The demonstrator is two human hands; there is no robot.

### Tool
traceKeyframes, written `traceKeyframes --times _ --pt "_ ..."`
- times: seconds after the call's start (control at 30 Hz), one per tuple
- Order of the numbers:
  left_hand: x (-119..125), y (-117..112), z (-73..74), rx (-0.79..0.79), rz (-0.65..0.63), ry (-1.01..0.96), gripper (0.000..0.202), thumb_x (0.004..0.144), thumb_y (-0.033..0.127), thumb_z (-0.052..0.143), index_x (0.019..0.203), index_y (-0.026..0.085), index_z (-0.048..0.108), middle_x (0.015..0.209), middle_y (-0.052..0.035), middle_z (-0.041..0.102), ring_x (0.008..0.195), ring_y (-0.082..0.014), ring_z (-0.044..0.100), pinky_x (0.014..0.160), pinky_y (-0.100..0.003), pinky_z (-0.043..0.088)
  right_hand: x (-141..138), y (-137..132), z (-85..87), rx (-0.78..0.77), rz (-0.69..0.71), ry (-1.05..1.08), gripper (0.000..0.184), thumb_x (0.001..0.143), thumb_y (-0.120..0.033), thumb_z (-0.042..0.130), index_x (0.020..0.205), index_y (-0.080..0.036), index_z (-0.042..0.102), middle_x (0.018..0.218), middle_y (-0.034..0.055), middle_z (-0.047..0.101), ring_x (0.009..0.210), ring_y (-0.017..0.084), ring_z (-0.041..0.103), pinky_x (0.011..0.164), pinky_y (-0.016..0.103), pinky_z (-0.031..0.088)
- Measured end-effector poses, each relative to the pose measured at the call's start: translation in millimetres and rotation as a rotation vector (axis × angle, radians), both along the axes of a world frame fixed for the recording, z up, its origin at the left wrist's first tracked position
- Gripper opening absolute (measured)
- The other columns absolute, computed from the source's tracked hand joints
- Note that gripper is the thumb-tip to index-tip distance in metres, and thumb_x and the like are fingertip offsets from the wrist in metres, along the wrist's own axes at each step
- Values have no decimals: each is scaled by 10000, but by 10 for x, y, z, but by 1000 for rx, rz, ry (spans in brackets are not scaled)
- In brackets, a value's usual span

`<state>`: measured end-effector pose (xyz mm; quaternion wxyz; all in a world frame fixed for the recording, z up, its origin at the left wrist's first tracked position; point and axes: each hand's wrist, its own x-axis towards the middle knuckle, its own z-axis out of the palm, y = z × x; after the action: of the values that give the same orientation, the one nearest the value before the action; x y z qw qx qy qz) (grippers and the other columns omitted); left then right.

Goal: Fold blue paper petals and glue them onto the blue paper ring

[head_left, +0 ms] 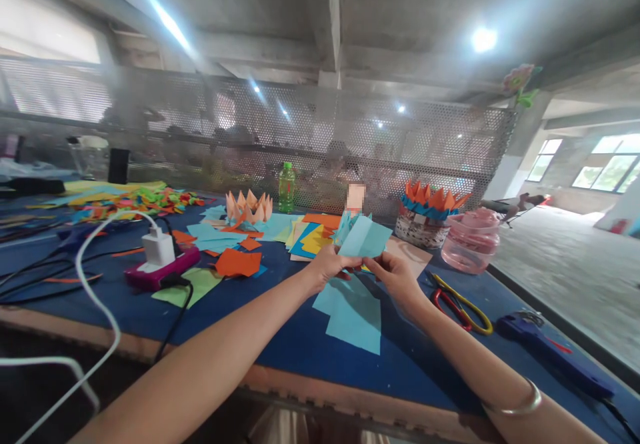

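On the worktable [300, 357], scissors [463, 304] at two o'clock, beside a glue gun [550, 351] at three. Folded paper lotus [249, 207] at eleven, behind loose paper scraps [215, 237].

The left hand [327, 265] and right hand [395, 277] pinch a folded sheet of light-blue paper [365, 237] between their fingers, above loose light-blue sheets [353, 314] on the blue-covered worktop [320, 357]. Just right of the hands lie scissors with yellow and red handles [463, 304], and farther right a blue glue gun [550, 347]. A metal bangle [513, 401] circles the right wrist. Ahead stand 2 folded paper lotuses, one peach [249, 207], one orange and blue [430, 199] on a woven basket [423, 231], beside a pink plastic jar [471, 241]. A green bottle [287, 187] stands behind scattered coloured paper [305, 234]. At left, a white charger [158, 247] sits in a pink power strip [161, 274].
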<state>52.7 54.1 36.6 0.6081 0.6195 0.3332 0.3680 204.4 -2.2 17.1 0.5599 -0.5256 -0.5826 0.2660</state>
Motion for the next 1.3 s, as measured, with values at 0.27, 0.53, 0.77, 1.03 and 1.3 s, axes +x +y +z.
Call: traceKeyframes --times 0.27,0.53,0.77,1.03,1.3 --pt "9 -8 0 12 5 27 338 505 374 837 630 120 651 612 -38 622 557 -128 535 455 -229 440 9 -14 6 13 -32 -24 400 682 -544 664 643 -155 585 585 -4 544 566 120 429 517 247 332" --pt "-16 -15 6 30 -16 38 237 568 293 799 637 117 658 618 -43 635 564 -133 547 459 -226 443 5 -3 -13 -30 -31 -21 390 686 -527 657 697 -140 614 609 6 575 552 115 426 519 249 322" --pt "-14 -12 5 52 -18 55 236 561 304 791 622 122 654 605 -42 626 565 -142 549 438 -223 435 16 20 -32 -7 -33 24 430 719 -578 595 647 -154 587 581 -9 535 536 110 406 503 247 313" --pt "-2 -3 -15 73 -63 52 291 519 370 807 589 126 664 629 -69 644 586 -147 527 462 -235 443 43 19 -9 22 -73 20 430 701 -588 612 600 -177 537 536 -33 466 520 111 379 499 255 276" --pt "-9 -29 -2 64 -51 55 284 542 384 785 614 135 669 642 -57 641 562 -141 536 475 -235 439 24 12 8 12 -38 -6 436 677 -600 630 612 -179 536 553 -19 500 542 122 407 518 258 303"
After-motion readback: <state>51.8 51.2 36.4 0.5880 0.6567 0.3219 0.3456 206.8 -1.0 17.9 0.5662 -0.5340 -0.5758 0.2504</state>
